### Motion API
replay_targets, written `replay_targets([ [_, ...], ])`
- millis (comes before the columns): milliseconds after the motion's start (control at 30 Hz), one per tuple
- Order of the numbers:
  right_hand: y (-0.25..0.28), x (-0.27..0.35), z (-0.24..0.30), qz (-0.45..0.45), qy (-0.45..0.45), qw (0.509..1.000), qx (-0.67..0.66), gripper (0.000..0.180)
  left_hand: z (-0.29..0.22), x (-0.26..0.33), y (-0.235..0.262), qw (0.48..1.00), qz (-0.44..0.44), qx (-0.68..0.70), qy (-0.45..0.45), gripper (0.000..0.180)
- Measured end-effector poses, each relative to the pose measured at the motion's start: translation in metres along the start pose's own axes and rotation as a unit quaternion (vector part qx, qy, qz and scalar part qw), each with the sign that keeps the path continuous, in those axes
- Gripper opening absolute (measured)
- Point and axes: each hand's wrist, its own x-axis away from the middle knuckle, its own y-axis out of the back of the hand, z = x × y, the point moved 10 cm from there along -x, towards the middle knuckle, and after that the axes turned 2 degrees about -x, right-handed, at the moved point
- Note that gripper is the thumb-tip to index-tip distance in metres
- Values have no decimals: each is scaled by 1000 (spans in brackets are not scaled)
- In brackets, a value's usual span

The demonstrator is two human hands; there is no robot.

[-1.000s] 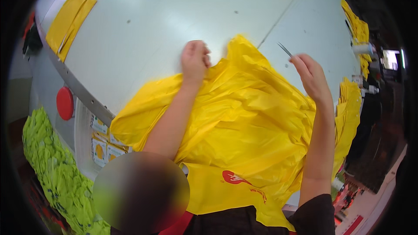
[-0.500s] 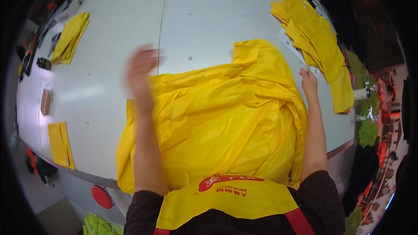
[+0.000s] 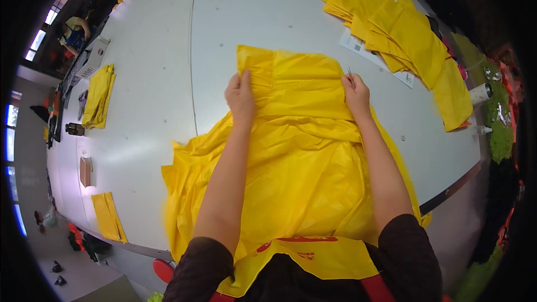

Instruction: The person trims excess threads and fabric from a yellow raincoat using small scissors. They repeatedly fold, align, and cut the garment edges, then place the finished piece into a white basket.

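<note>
A large yellow garment [image 3: 302, 173] of thin, crinkled fabric spreads over the table in front of me and hangs toward my body. One part of it, which looks like a sleeve with a gathered cuff [image 3: 260, 78], is stretched crosswise between my hands. My left hand [image 3: 240, 98] is closed on the cuff end, thumb up. Closed on the other end of that part is my right hand [image 3: 357, 94]. A thin, pointed metal tool [image 3: 351, 72], perhaps tweezers or snips, sticks up from the right fingers; its grip is hidden.
Overlapping folded yellow pieces [image 3: 403, 45] lie at the right, over a white printed sheet [image 3: 358, 47]. Smaller yellow stacks [image 3: 99, 98] and a small brown box [image 3: 85, 171] sit along the left side. A white thread cone [image 3: 480, 94] stands by the right edge. A person [image 3: 74, 33] is far left.
Both hands have moved inward and closed on the garment; the left was a blur at its far left edge. The sleeve-like part is now pulled out between them. My view has also shifted.
</note>
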Motion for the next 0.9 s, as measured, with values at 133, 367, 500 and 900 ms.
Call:
replay_targets([
  [133,13,26,26,-66,12,990,-122,11,-43,14,18,995,-37,94,-26,15],
  [367,43,53,62,-88,91,984,-121,7,-72,45,33,985,-24,123,-118,10],
  [500,60,71,92,-118,215,968,-51,8,-93,68,46,973,-35,106,-201,10],
  [900,129,80,45,41,23,991,124,19,-57,97,242,948,-25,-313,57,31],
])
